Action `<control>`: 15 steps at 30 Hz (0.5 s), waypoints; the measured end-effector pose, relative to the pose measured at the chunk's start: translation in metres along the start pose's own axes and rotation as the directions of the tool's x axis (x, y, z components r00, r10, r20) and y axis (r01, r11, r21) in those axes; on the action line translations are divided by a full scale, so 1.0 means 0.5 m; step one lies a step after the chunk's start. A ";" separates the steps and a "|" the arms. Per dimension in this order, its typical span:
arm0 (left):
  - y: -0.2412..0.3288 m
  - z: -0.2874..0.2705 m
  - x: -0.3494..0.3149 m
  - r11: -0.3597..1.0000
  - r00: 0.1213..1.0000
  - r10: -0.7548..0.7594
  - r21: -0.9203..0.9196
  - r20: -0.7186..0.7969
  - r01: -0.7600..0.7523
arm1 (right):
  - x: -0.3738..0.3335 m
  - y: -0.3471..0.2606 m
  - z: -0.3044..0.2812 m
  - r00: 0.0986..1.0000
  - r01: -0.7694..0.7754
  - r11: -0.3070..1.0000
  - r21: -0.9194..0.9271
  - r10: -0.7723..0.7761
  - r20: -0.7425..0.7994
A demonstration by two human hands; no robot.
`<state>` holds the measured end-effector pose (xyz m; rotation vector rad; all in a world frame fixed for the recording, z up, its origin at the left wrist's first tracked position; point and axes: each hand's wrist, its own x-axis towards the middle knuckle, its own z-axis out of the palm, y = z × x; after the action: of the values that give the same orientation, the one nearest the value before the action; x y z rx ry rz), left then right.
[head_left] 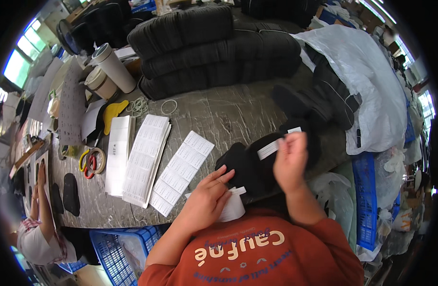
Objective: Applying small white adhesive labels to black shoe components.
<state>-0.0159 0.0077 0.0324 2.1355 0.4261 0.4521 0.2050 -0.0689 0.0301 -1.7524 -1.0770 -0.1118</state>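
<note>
Black socks [255, 167] lie at the table's front edge, between my hands. My left hand [207, 200] is closed around a white roll of paper labels [232, 209], its fingertips resting on the dark fabric. A short white strip [238, 190] sticks out by its thumb. My right hand [291, 159] is raised over the socks with its fingers pinched together on a small white label [294, 129]. Another white label [268, 150] lies against the black fabric beside those fingers. The right palm hides part of the socks.
Label sheets [182, 174] and folded stacks [145, 159] lie left of me. Near them are scissors [89, 164], a tape roll [99, 161] and a tumbler [114, 67]. Black sock piles [214, 52] stand behind, a white sack [367, 81] at right. A co-worker's hands [41, 176] are far left.
</note>
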 end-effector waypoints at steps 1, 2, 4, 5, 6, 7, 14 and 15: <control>-0.005 0.002 0.002 0.999 1.000 -0.020 -0.049 -0.014 0.019 | 0.023 0.009 -0.027 1.000 -0.029 0.998 -0.055 0.028 -0.009; -0.009 0.004 0.003 0.995 0.999 -0.035 -0.099 -0.024 0.033 | 0.043 0.028 -0.050 0.998 -0.038 0.994 -0.100 0.033 -0.055; -0.012 0.007 0.007 0.990 0.998 -0.045 -0.135 -0.038 0.040 | 0.077 0.074 -0.094 0.992 -0.029 0.979 -0.202 0.004 -0.124; -0.014 0.008 0.007 0.984 0.997 -0.061 -0.171 -0.054 0.051 | 0.085 0.096 -0.105 0.990 -0.007 0.968 -0.253 -0.029 -0.140; -0.016 0.009 0.007 0.984 0.996 -0.063 -0.169 -0.059 0.053 | 0.094 0.095 -0.098 0.975 0.106 0.928 -0.357 -0.167 -0.145; -0.017 0.010 0.007 0.982 0.995 -0.071 -0.179 -0.072 0.057 | 0.092 0.083 -0.098 0.975 0.110 0.929 -0.353 -0.170 -0.142; 0.006 0.004 0.010 0.998 0.981 -0.018 -0.055 -0.196 0.008 | -0.047 -0.063 -0.034 0.738 -0.427 0.848 0.315 0.125 0.664; 0.006 0.005 0.005 0.999 0.980 -0.022 -0.050 -0.200 0.012 | -0.057 -0.054 -0.018 0.674 -0.543 0.762 0.353 0.145 0.725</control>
<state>-0.0123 0.0055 0.0339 2.0454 0.5413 0.6647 0.1726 -0.0917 0.0385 -1.4328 -1.0619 1.0733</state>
